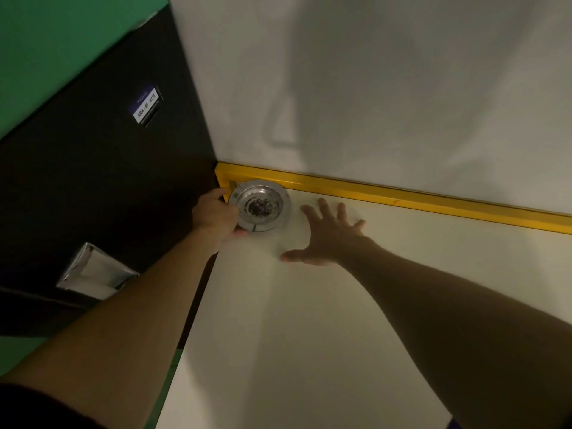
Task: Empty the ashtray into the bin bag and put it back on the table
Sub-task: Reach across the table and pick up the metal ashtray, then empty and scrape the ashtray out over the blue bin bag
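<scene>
A round shiny metal ashtray point(261, 204) holds a dark heap of ash in its middle. It sits in the far left corner of the white table point(309, 320), against the yellow strip. My left hand point(215, 213) grips its left rim, thumb under the near edge. My right hand point(328, 235) lies flat on the table just right of the ashtray, fingers spread, holding nothing. No bin bag is in view.
A yellow strip point(402, 198) runs along the table's back edge below a white wall. A black cabinet point(108, 181) with a small label stands left of the table, with a white box point(93, 270) low beside it.
</scene>
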